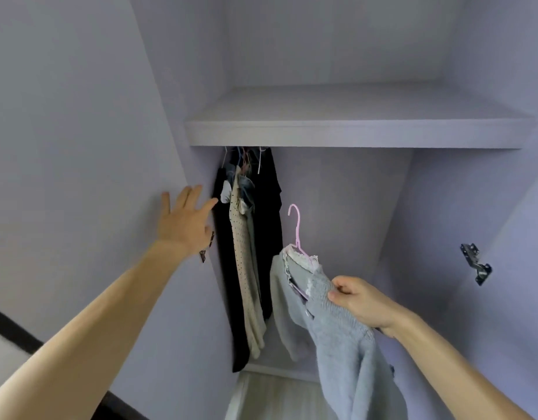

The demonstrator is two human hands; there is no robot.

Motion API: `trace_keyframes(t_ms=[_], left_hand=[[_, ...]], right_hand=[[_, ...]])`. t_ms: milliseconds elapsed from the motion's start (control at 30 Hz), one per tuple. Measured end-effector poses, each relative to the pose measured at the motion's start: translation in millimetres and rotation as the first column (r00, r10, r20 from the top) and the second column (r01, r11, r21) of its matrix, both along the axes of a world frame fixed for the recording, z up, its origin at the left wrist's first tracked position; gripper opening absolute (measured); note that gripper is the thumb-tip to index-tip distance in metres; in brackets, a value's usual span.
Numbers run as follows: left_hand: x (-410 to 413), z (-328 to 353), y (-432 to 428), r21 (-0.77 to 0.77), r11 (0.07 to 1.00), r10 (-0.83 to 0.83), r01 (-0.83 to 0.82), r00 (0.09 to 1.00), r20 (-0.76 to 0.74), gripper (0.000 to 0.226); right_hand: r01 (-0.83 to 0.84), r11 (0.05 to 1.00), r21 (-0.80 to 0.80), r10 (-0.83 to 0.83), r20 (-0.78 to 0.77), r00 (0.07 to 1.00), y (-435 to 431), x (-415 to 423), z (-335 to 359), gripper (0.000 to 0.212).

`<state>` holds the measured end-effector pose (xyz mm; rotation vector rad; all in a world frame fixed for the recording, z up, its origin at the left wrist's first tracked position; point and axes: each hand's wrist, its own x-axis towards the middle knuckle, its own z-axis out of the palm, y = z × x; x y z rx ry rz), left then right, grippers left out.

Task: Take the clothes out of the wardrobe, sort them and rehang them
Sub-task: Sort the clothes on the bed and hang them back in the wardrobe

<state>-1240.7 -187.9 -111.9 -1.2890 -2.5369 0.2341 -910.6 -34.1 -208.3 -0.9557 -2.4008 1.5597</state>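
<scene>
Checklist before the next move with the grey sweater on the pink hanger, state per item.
1. Right hand grips the grey sweater: ok.
2. Sweater seated on the pink hanger: cannot tell, as one shoulder is bunched under the hand.
3. Hanger hook upright and free of fabric: ok.
4. Left hand open, holding nothing, beside the hung clothes: ok.
5. Free space to the right of the hung clothes: ok.
6. Rail position: cannot tell, it is hidden under the shelf.
</scene>
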Motion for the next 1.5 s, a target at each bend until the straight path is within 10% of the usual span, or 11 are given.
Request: trace_keyframes(t_ms=[200,433,700,1233,1500], left_hand=[[-55.0,37.1,18.7,0.193,0.981,0.059,0.015,0.926,-0.373,0.067],[-81.4,21.5,18.6,-0.036,0.983,0.105,-0.180,0.712,-0.694,0.065],[-95.1,16.7,18.3,0.071,0.997,0.062,-0.015,0.690,-0.721,0.062],[-102.5,13.8,17.8,0.070,0.997,0.041,0.028,0.585,-0.810,0.063],[-100.1,13.7,18.6,0.078,0.997,0.056,0.012,0.587,-0.807,0.064]], right_hand=[[0.245,0.931,0.269,-0.255,0.000,0.967,55.0,-79.9,5.8,0.030],[0.305,0.889,0.341,-0.300,-0.069,0.952,115.9,-171.2,7.9,0.021],[0.321,0.867,0.380,-0.242,-0.241,0.940,156.1,-263.9,9.2,0.022],[0.202,0.876,0.438,-0.189,-0.075,0.979,200.5,-334.1,-16.8,0.021],[-0.081,0.907,0.413,0.050,0.086,0.995,182.6,-361.5,-13.8,0.069]])
